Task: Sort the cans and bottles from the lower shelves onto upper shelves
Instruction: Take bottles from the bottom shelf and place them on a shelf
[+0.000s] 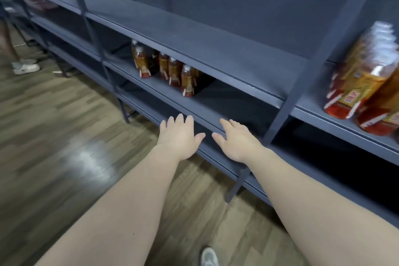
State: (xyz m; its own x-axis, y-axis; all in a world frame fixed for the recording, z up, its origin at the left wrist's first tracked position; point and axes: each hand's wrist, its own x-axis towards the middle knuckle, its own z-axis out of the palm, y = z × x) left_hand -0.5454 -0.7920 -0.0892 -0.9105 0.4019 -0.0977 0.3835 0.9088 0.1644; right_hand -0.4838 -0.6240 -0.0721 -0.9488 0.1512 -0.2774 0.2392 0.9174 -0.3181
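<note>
My left grip and right grip were released, empty, below the bottles. Judged them full, smooth plastic, slippery; best held round the body.

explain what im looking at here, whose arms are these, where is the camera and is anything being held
This is one picture from a camera worn on a person's head, looking down at their own bare arms. There is no machine. The left hand and the right hand are both open, fingers spread, holding nothing, and reach toward a dark shelving unit. A small group of bottles filled with amber drink stands on a lower shelf. A second group of bottles stands one shelf higher, at the right edge. Below is a wood floor, with the wearer's shoe at the bottom.
</note>
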